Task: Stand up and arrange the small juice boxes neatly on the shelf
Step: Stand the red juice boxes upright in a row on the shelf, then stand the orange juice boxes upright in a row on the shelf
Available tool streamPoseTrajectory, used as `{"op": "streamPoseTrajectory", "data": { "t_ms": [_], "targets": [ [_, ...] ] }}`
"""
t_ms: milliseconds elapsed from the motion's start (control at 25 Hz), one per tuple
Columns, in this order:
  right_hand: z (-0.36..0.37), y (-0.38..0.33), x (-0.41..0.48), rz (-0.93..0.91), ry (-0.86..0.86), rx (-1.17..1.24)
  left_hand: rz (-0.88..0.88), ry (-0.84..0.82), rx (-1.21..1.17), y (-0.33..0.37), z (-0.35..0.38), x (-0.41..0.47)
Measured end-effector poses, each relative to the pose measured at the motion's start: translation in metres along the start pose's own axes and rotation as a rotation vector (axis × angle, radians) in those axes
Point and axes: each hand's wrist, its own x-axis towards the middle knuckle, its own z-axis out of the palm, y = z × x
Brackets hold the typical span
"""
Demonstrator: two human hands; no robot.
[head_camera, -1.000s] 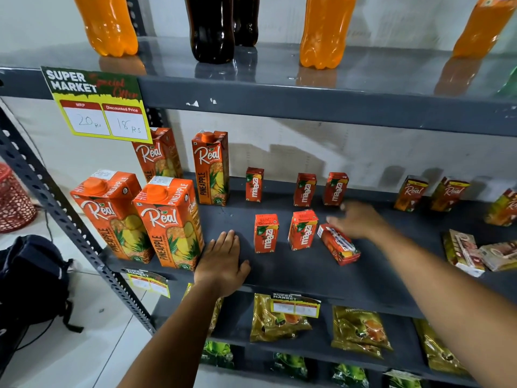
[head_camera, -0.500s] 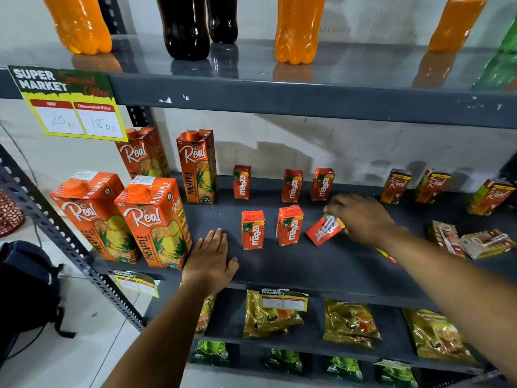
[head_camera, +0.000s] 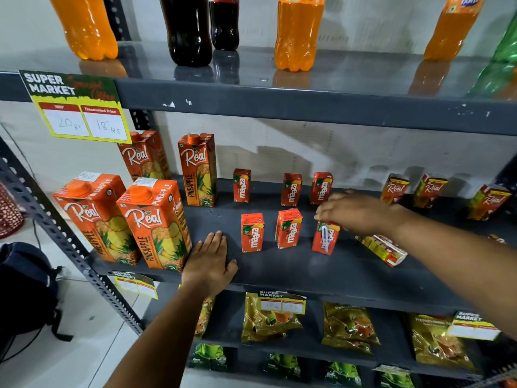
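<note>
Small red Maaza juice boxes stand on the dark grey middle shelf (head_camera: 279,275): three in a back row (head_camera: 291,189) and two upright in a front row (head_camera: 252,233). My right hand (head_camera: 355,212) grips the top of a third front-row Maaza box (head_camera: 325,239), which stands almost upright, slightly tilted. Just right of it a small box lies on its side (head_camera: 382,249). Small Real boxes (head_camera: 395,189) stand at the back right. My left hand (head_camera: 209,261) rests flat on the shelf's front edge, fingers spread, holding nothing.
Large Real pineapple cartons (head_camera: 156,225) fill the shelf's left end. Soda bottles (head_camera: 187,29) stand on the shelf above, behind a yellow price tag (head_camera: 78,113). Snack packets (head_camera: 268,317) lie on the lower shelf. A dark backpack (head_camera: 25,289) sits on the floor at left.
My right hand lifted the fallen Maaza box off its side, turned it and set it upright in line with the two front boxes. My left hand stayed flat on the shelf.
</note>
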Motion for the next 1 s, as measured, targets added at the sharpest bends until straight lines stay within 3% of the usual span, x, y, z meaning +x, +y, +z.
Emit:
{"op": "streamPoseTrajectory", "data": {
  "t_ms": [200, 360, 560, 680, 760, 880, 1000],
  "targets": [
    [-0.005, -0.003, 0.004, 0.293, -0.155, 0.096, -0.004, 0.010, -0.004, -0.001, 0.003, 0.001],
    [0.003, -0.014, 0.013, 0.506, -0.117, 0.190, -0.003, 0.001, 0.005, -0.003, 0.004, 0.000],
    [0.011, 0.000, -0.005, 0.622, 0.006, 0.422, -0.007, -0.018, -0.023, 0.001, -0.006, -0.001],
    [0.021, 0.039, -0.049, 0.745, 0.113, 0.574, -0.038, 0.231, -0.235, 0.015, -0.008, -0.030],
    [0.043, 0.055, -0.088, 0.794, 0.037, 0.657, 0.101, 0.372, -0.301, 0.060, -0.001, -0.056],
    [0.082, 0.051, -0.116, 0.743, -0.193, 0.688, 0.421, 0.321, -0.274, 0.170, 0.013, -0.053],
    [0.113, 0.044, -0.117, 0.754, -0.188, 0.680, 0.410, 0.259, -0.201, 0.266, 0.010, -0.019]
  ]
}}
